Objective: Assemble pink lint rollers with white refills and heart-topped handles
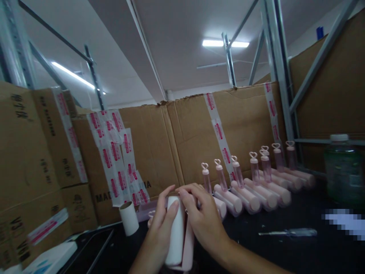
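A white cylinder point(176, 232) and a pink curved piece point(188, 243) are held together, upright and slightly tilted, at the bottom centre. My left hand point(161, 224) is wrapped round the white cylinder from the left, its thumb lying on the front. My right hand point(203, 217) closes over the top and right side, its fingers bent over the pink piece. Behind my right hand, several pink cylinders point(229, 199) lie in a row, with clear pink tubes point(238, 175) topped by heart-shaped loops standing behind them.
A cardboard roll point(129, 219) stands on the black table point(242, 243) to the left. At right are a screwdriver point(299, 232) and a large green bottle point(343, 171). Taped cardboard walls point(151, 148) and metal posts surround the table; a white object point(54, 255) lies at lower left.
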A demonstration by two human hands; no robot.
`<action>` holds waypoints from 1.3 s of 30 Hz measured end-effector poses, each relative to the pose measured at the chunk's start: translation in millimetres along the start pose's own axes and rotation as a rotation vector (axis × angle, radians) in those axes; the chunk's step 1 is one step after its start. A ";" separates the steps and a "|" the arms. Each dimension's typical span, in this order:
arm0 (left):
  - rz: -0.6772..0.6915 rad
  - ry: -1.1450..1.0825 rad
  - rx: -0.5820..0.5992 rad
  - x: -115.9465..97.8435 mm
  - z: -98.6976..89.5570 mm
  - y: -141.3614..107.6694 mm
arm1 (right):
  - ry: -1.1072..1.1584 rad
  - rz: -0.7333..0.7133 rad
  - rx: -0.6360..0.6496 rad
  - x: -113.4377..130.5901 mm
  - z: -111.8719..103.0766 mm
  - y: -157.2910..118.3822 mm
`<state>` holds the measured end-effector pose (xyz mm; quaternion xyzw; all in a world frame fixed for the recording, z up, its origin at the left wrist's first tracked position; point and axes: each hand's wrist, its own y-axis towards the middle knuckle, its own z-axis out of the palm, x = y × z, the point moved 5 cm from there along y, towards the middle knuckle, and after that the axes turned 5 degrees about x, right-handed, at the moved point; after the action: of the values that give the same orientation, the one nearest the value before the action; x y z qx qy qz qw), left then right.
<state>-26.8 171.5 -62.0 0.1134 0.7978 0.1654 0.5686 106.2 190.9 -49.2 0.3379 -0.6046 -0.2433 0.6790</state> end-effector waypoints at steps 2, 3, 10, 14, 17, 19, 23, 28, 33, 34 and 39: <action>-0.026 -0.029 0.007 -0.4 3.5 -3.7 | 0.091 0.020 -0.036 -4.0 1.0 -4.9; -0.031 -0.042 0.012 -0.4 5.1 -4.9 | 0.138 0.032 -0.036 -5.7 2.2 -6.7; 0.035 -0.073 0.067 0.9 11.2 -6.2 | 0.264 0.048 0.053 -3.4 6.5 -7.7; 0.016 -0.079 0.063 0.0 11.3 -8.2 | 0.248 0.064 0.076 -2.9 6.4 -6.2; 0.019 -0.076 0.066 -1.0 12.0 -8.9 | 0.235 0.075 0.088 -4.5 6.8 -6.8; 0.026 -0.069 0.070 -0.9 12.4 -9.2 | 0.229 0.074 0.099 -5.7 7.3 -7.5; 0.044 -0.075 0.073 -1.1 12.7 -9.9 | 0.209 0.077 0.122 -7.9 9.5 -8.5; -0.064 -0.326 -0.009 -2.5 15.1 -11.7 | 0.192 0.106 0.089 -9.3 7.2 -4.6; -0.376 -0.745 0.060 2.5 28.8 -18.8 | 0.161 0.124 -0.003 -11.8 -3.0 3.1; -0.415 -0.800 0.097 2.7 31.6 -19.9 | 0.149 0.129 -0.007 -13.2 -4.3 4.7; -0.376 -0.962 0.074 -2.8 25.3 -13.0 | 0.043 0.126 -0.123 -22.0 -18.6 14.4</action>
<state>-1.9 161.9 -72.2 0.0511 0.4581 -0.0389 0.8866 120.1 219.6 -53.6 0.2622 -0.5938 -0.2293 0.7253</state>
